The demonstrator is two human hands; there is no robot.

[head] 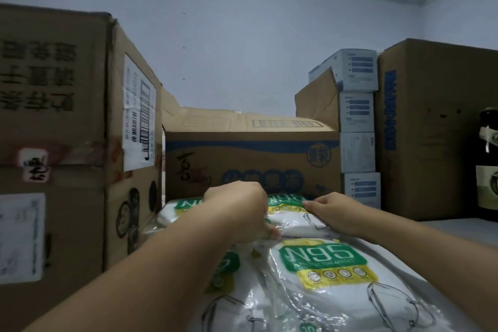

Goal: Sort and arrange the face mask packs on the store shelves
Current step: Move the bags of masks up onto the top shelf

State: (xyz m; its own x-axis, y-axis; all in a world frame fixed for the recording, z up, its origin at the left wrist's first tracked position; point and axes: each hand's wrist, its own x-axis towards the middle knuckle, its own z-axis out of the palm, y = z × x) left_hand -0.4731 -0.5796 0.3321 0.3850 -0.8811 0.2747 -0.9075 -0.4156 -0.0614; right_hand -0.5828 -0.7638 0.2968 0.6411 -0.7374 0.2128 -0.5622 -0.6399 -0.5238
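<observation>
N95 mask pack (293, 219) gripped w/ curled fingers by left hand (239, 210) & right hand (334, 213).

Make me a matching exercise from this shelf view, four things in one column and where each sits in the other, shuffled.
Things:
1. near N95 pack
2. far N95 pack
3. stack of small blue-and-white boxes
4. dark bottle

Places:
A. far right edge
B. under both hands
C. closest to the camera
D. between two cardboard cartons

Pairs: 1-C, 2-B, 3-D, 4-A
</observation>
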